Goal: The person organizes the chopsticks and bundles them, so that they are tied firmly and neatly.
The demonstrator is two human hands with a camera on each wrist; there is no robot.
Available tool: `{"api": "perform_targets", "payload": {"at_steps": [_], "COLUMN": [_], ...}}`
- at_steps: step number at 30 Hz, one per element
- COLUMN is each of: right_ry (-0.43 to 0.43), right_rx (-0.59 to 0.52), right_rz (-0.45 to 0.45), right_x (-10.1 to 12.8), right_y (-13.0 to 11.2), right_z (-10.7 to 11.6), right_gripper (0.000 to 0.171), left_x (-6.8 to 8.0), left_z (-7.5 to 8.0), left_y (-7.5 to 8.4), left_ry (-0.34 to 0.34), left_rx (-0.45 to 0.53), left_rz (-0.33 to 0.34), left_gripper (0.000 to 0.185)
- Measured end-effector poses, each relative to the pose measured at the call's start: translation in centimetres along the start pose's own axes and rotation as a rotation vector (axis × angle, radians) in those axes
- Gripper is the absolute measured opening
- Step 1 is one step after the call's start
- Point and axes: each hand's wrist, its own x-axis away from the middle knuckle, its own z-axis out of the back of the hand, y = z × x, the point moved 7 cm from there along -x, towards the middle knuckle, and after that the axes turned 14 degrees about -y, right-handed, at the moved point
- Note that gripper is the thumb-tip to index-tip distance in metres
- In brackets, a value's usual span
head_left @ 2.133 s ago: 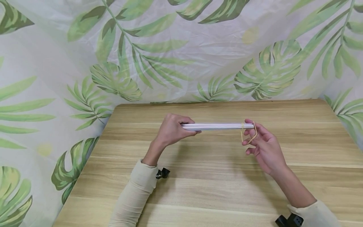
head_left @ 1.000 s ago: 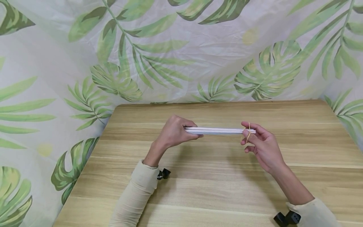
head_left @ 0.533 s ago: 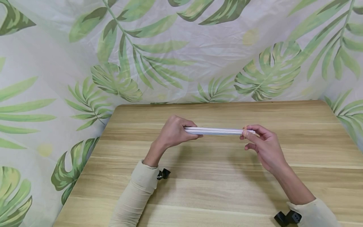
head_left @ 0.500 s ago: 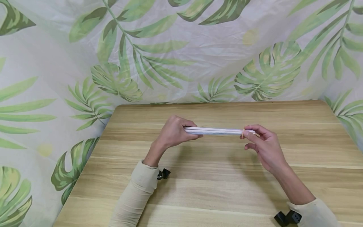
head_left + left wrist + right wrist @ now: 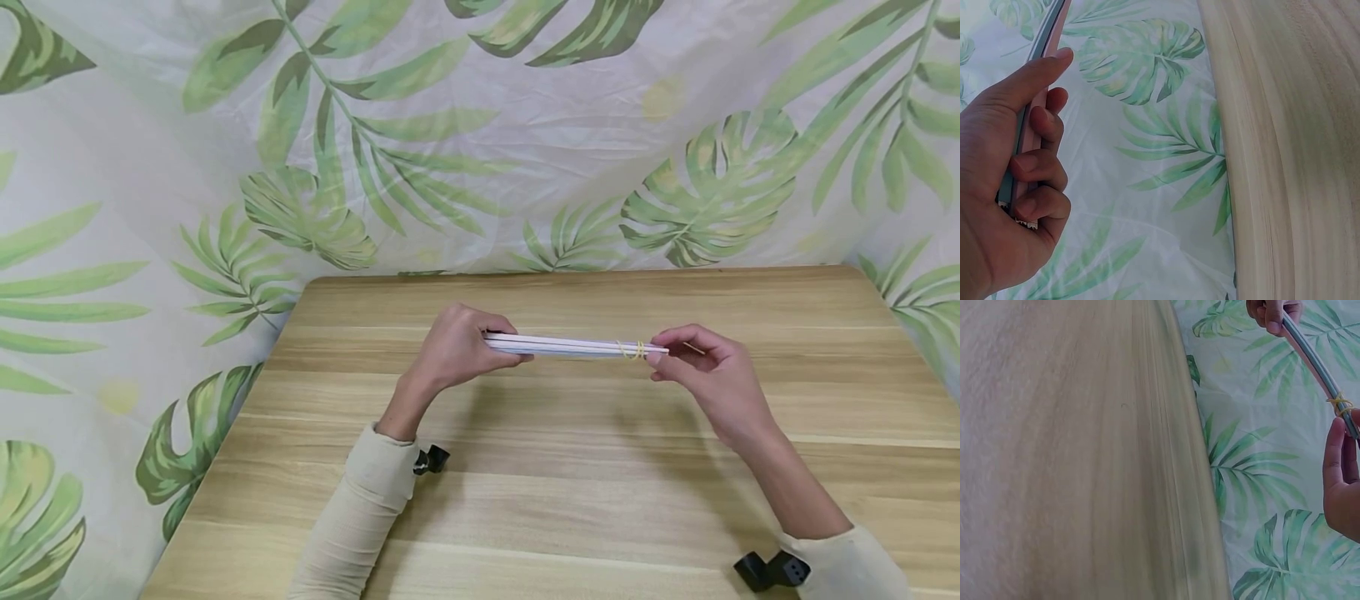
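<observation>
- Grip: left hand (image 5: 453,346) clamped round one end of the bundle of sticks (image 5: 558,344), thumb on one side, fingers curled on the other; the left wrist view shows that end tucked into the palm.
- Right hand (image 5: 723,379): thumb and fingertips together in a pinch at the opposite end of the bundle, stick tips just showing past the thumb.
- Bundle: spans the gap between the two grips, roughly level, held above the table (image 5: 570,500), not resting on it.
- Yellow band (image 5: 632,350): wrapped round the bundle just inboard of the right pinch, well apart from the left grip. Turns look slightly spread, not stacked.
- Changed: 2 s ago a loop stood open across the right fingers, beyond the tips. Half a second ago it lay tight at the right thumb and fingertip. Now it's off the fingers, sitting on the sticks; right hand has backed outboard. Left grip is about the same.
- Meaning, my read: the band now carries its own hold at that end. How tight, can't tell; spread turns could still creep toward the tips.
</observation>
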Motion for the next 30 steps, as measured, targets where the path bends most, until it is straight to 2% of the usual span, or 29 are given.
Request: {"api": "perform_targets", "payload": {"at_steps": [7,15,23,30], "right_ry": [-0.013,-0.051,-0.047,-0.072], "right_rx": [0.139,0.162,0.286,0.327], "right_rz": [-0.03,-0.022,-0.116,-0.166], "right_x": [0.0,-0.5,-1.6,-2.7], "right_y": [-0.3,-0.4,-0.1,0.1], "right_z": [0.0,-0.2,-1.0,-2.3], "right_gripper": [0.018,0.018,0.028,0.034], "left_x": [0.0,0.0,0.0,-0.1], "left_z": [0.1,0.0,-0.2,-0.3], "left_y": [0.2,0.5,1.0,1.4], "left_ry": [0.003,0.018,0.033,0.044], "left_rx": [-0.002,-0.022,-0.068,-0.089], "left_rz": [-0.006,-0.005,-0.028,-0.035], "left_gripper": [0.016,0.017,0.009,0.007]}}
